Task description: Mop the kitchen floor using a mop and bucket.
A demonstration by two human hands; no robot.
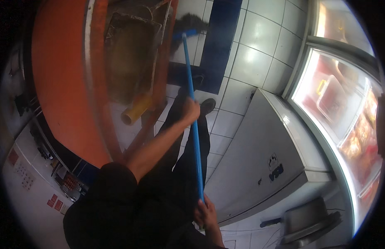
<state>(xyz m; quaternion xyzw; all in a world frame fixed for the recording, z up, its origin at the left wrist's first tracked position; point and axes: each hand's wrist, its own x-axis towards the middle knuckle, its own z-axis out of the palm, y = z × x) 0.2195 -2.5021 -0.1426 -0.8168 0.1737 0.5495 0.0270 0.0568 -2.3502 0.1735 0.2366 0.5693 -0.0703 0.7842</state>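
A blue-handled broom [194,124] is gripped by both hands: the left hand [191,111] is closed around mid-handle for steering, the right hand [205,212] around the upper end for push. Its dark bristles are pressed to the tiled floor [259,37] far ahead, beside an orange bench [59,74].
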